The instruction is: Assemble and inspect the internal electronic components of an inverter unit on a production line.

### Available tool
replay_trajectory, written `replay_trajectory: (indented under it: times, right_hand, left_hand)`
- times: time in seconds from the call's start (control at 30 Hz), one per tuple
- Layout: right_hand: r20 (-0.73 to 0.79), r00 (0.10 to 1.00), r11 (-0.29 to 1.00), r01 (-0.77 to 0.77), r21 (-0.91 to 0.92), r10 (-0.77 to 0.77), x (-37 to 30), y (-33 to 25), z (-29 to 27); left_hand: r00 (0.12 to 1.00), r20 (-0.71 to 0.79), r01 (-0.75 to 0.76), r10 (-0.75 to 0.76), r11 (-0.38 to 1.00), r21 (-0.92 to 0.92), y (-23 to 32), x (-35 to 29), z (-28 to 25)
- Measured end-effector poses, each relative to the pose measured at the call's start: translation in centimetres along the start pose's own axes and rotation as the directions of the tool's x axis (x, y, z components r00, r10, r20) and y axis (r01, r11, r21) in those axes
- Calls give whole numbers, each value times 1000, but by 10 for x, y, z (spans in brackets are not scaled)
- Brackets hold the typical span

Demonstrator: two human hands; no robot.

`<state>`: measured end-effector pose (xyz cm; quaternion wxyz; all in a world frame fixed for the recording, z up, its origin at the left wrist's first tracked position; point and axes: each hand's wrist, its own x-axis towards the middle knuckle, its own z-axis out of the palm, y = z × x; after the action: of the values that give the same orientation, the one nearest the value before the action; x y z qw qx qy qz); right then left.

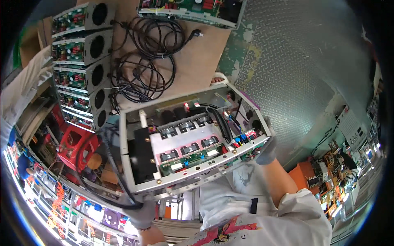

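Observation:
Between my hands is an open metal chassis (198,174) with circuit boards, black components, a pale metal plate and bundled wires inside. It sits tilted in front of my body. My gloved left hand (141,214) is closed at its lower left corner, beside a looping black cable (110,153); whether the fingers also grip the cable is hard to see. My gloved right hand (269,149) is closed around the right end, its fingers partly hidden by the chassis.
Several similar chassis (84,61) stand in a row at the far left, near coiled black cables (158,39) on brown board. Another chassis (193,10) lies at the top. A red stool (76,147) is at left. A white sleeve (26,84) reaches in there. Metal tread flooring (287,74) spreads rightward.

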<state>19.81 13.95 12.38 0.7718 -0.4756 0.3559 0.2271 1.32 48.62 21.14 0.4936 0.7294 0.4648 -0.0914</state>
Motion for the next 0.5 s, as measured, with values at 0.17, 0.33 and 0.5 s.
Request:
replay_trajectory:
  times: [0.17,0.33,0.5]
  right_hand:
    - [-255,962,974,-43,220,100,30,39,23]
    - [-149,988,954,3,300,44,50,35,17]
    - [-134,991,973,58,223,-28,64,23,-19]
  left_hand:
    - [938,-167,-259,305,933,248,22,31,-23]
    - [947,-9,-308,322,914,264,17,103,20]
    - [962,74,-265,264,964,9,-11,155,92]
